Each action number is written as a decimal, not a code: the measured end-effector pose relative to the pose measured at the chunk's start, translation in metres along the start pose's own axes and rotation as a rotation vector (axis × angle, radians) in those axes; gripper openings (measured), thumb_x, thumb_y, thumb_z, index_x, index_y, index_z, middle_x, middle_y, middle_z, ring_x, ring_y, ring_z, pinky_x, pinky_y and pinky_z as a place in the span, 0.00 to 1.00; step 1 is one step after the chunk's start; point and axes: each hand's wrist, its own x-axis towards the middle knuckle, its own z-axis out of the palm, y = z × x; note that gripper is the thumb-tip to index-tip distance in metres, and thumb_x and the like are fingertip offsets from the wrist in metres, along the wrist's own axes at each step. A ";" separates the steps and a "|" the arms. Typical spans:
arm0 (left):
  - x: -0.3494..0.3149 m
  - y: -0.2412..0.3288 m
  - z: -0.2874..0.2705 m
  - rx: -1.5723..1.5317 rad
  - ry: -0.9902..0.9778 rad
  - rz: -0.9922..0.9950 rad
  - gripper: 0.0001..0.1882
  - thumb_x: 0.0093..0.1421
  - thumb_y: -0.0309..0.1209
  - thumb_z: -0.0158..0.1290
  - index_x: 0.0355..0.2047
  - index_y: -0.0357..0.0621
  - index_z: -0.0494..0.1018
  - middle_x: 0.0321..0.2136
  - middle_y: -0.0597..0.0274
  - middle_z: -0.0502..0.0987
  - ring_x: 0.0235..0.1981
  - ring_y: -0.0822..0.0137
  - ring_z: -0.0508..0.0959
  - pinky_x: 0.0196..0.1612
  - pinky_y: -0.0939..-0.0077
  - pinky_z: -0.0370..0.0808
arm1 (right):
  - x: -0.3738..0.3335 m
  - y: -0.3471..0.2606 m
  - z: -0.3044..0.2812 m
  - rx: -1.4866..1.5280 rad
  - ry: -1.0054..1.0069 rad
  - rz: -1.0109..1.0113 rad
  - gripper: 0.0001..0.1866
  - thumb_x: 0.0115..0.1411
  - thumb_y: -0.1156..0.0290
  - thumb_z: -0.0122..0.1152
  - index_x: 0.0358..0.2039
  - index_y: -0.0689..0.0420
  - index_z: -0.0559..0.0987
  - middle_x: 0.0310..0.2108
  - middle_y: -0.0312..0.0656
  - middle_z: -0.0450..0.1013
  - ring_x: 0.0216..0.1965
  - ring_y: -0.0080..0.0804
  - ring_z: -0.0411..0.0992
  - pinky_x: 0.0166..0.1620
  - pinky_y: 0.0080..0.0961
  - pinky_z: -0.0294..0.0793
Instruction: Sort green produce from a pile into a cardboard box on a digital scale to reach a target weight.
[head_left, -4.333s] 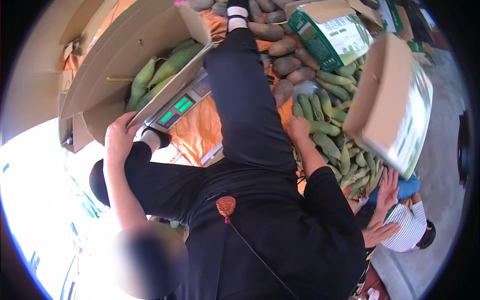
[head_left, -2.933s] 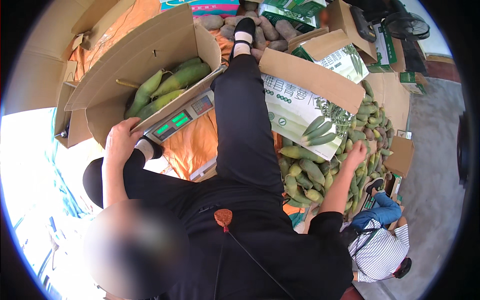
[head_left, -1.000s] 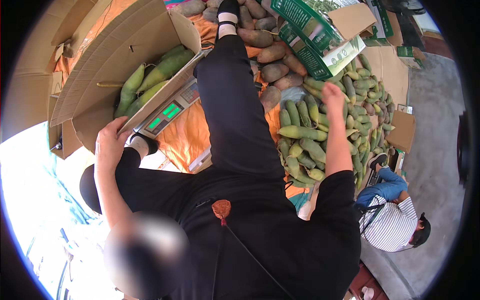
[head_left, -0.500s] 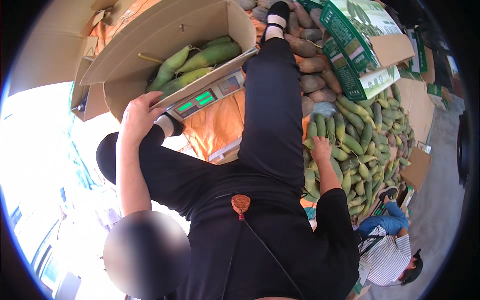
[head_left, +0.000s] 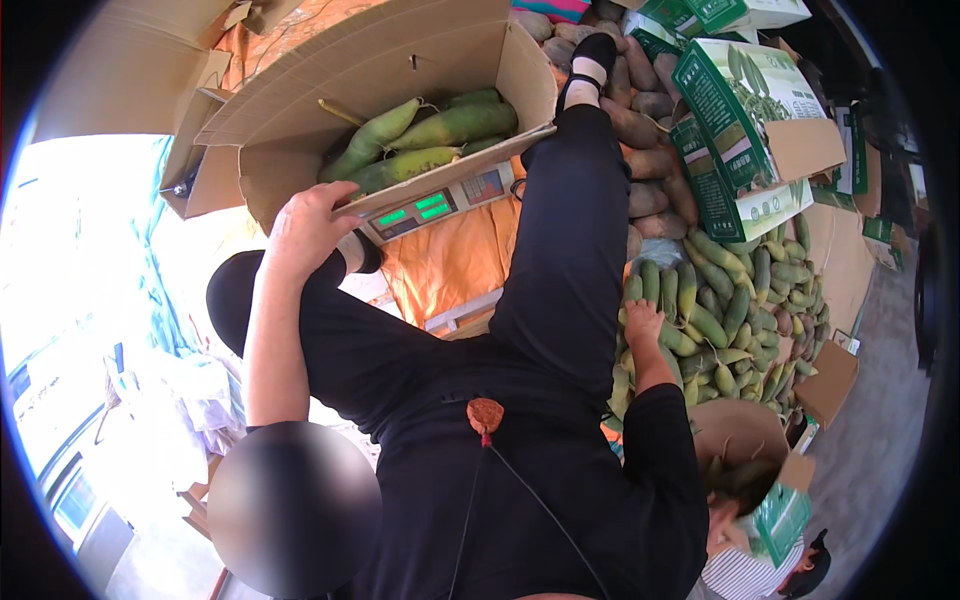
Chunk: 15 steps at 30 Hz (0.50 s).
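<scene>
Several long green radishes (head_left: 455,126) lie inside an open cardboard box (head_left: 262,190), which stands on a scale with a lit green display (head_left: 433,207). My left hand (head_left: 312,225) is at the box's near left corner, its fingers hooked over the rim and its thumb outside, closed on the wall. Over to the right, my right hand (head_left: 644,325) reaches down onto a big heap of green radishes (head_left: 708,322). Its fingers are slightly apart, touching the radishes at the heap's near left side. Their tips are partly hidden, and I see nothing lifted in them.
Reddish-brown roots (head_left: 648,165) lie beyond my extended leg. Green-and-white printed cartons (head_left: 745,130) stand at the far right. An orange sheet (head_left: 435,265) covers the ground below the scale. At lower right are a person's head (head_left: 722,515), a brown cardboard box (head_left: 735,430) and another person's striped shirt (head_left: 752,572).
The whole view has shifted, so the box and scale appear farther right. My left hand stays on the rim; my right hand stays at the heap. Another person and a brown box have appeared at lower right.
</scene>
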 end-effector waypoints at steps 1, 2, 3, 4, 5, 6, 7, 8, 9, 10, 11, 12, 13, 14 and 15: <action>0.000 0.002 0.000 -0.004 -0.019 -0.018 0.20 0.49 0.29 0.59 0.45 0.42 0.75 0.38 0.51 0.78 0.41 0.53 0.78 0.46 0.65 0.72 | 0.001 0.001 0.000 0.000 0.008 0.001 0.17 0.55 0.75 0.55 0.45 0.45 0.72 0.45 0.35 0.69 0.52 0.36 0.66 0.50 0.47 0.66; -0.001 0.003 -0.001 -0.006 -0.037 -0.040 0.20 0.49 0.29 0.59 0.45 0.42 0.75 0.38 0.51 0.78 0.41 0.53 0.78 0.46 0.64 0.72 | 0.000 0.000 -0.009 -0.003 0.044 -0.005 0.17 0.54 0.72 0.58 0.45 0.45 0.72 0.45 0.35 0.69 0.51 0.35 0.67 0.48 0.45 0.67; -0.002 0.002 -0.001 0.012 -0.033 -0.032 0.20 0.49 0.30 0.59 0.44 0.42 0.75 0.38 0.51 0.78 0.41 0.52 0.77 0.46 0.64 0.72 | 0.000 -0.002 -0.018 -0.005 0.081 -0.010 0.17 0.53 0.69 0.60 0.44 0.46 0.72 0.44 0.35 0.69 0.50 0.34 0.67 0.46 0.44 0.68; -0.002 0.001 -0.001 0.013 -0.024 -0.034 0.20 0.49 0.30 0.59 0.44 0.42 0.75 0.38 0.51 0.78 0.41 0.52 0.77 0.46 0.64 0.72 | 0.001 -0.001 -0.028 -0.006 0.091 -0.014 0.17 0.53 0.69 0.60 0.44 0.46 0.72 0.44 0.35 0.69 0.50 0.34 0.67 0.46 0.44 0.68; -0.004 -0.001 -0.001 0.029 -0.026 -0.028 0.20 0.49 0.30 0.59 0.44 0.42 0.75 0.38 0.51 0.78 0.41 0.52 0.77 0.47 0.64 0.72 | -0.004 -0.004 -0.053 0.103 0.144 -0.021 0.20 0.50 0.69 0.63 0.44 0.47 0.72 0.43 0.37 0.70 0.49 0.36 0.67 0.46 0.43 0.69; -0.003 0.000 -0.001 0.044 -0.030 -0.015 0.20 0.49 0.30 0.59 0.44 0.42 0.75 0.38 0.51 0.78 0.41 0.52 0.77 0.47 0.64 0.72 | -0.007 -0.003 -0.068 0.213 0.195 -0.020 0.23 0.47 0.69 0.66 0.45 0.48 0.72 0.42 0.38 0.70 0.48 0.39 0.68 0.46 0.42 0.70; -0.003 0.000 -0.001 0.033 -0.034 -0.003 0.20 0.49 0.29 0.59 0.44 0.42 0.75 0.38 0.51 0.78 0.41 0.52 0.77 0.47 0.63 0.72 | -0.005 0.000 -0.069 0.209 0.202 -0.021 0.23 0.47 0.69 0.66 0.45 0.48 0.72 0.42 0.38 0.70 0.48 0.39 0.68 0.46 0.42 0.70; -0.003 0.000 -0.002 0.031 -0.025 -0.003 0.20 0.49 0.29 0.59 0.44 0.42 0.75 0.38 0.51 0.78 0.41 0.52 0.77 0.47 0.63 0.72 | 0.001 0.005 -0.068 0.331 0.276 -0.016 0.26 0.44 0.70 0.68 0.46 0.49 0.71 0.42 0.40 0.70 0.47 0.41 0.68 0.46 0.41 0.70; -0.003 0.000 -0.002 0.031 -0.027 -0.005 0.20 0.49 0.29 0.59 0.44 0.42 0.75 0.38 0.51 0.78 0.41 0.52 0.77 0.47 0.63 0.72 | 0.006 0.010 -0.067 0.452 0.349 -0.013 0.30 0.41 0.71 0.69 0.47 0.51 0.71 0.41 0.42 0.70 0.46 0.44 0.68 0.46 0.40 0.70; -0.003 0.000 -0.002 0.030 -0.028 -0.006 0.20 0.48 0.29 0.59 0.44 0.43 0.75 0.38 0.51 0.78 0.41 0.52 0.77 0.47 0.63 0.72 | 0.008 0.016 -0.066 0.450 0.357 -0.015 0.30 0.41 0.71 0.69 0.47 0.51 0.71 0.41 0.42 0.70 0.46 0.44 0.68 0.46 0.40 0.70; -0.004 0.001 -0.003 0.027 -0.020 -0.007 0.20 0.48 0.29 0.59 0.44 0.43 0.75 0.38 0.51 0.78 0.41 0.52 0.77 0.47 0.63 0.72 | 0.005 0.020 -0.067 0.520 0.461 -0.062 0.32 0.39 0.73 0.69 0.49 0.53 0.70 0.41 0.45 0.70 0.45 0.46 0.68 0.45 0.41 0.70; -0.005 0.003 -0.004 0.033 -0.021 -0.011 0.20 0.48 0.30 0.59 0.44 0.43 0.75 0.38 0.51 0.78 0.41 0.51 0.77 0.46 0.63 0.72 | 0.004 0.022 -0.068 0.590 0.563 -0.111 0.34 0.38 0.75 0.69 0.50 0.55 0.70 0.41 0.47 0.70 0.44 0.49 0.68 0.44 0.42 0.70; -0.005 0.003 -0.005 0.038 -0.022 -0.014 0.20 0.48 0.30 0.59 0.44 0.43 0.75 0.38 0.51 0.78 0.41 0.51 0.77 0.46 0.62 0.72 | 0.005 0.026 -0.071 0.587 0.570 -0.113 0.34 0.38 0.75 0.69 0.50 0.55 0.70 0.41 0.47 0.70 0.44 0.49 0.68 0.44 0.42 0.70; -0.006 0.001 -0.005 0.035 -0.015 -0.019 0.20 0.48 0.30 0.59 0.44 0.43 0.75 0.38 0.51 0.78 0.41 0.51 0.77 0.46 0.62 0.72 | -0.003 0.029 -0.087 0.658 0.612 -0.089 0.34 0.40 0.77 0.68 0.52 0.57 0.69 0.42 0.47 0.71 0.45 0.46 0.69 0.45 0.39 0.70; -0.006 -0.001 -0.005 0.057 -0.011 0.003 0.20 0.48 0.30 0.59 0.43 0.43 0.75 0.38 0.51 0.77 0.41 0.51 0.76 0.46 0.62 0.72 | -0.009 0.032 -0.098 0.729 0.654 -0.060 0.34 0.42 0.79 0.67 0.53 0.59 0.68 0.43 0.48 0.71 0.45 0.44 0.69 0.46 0.37 0.70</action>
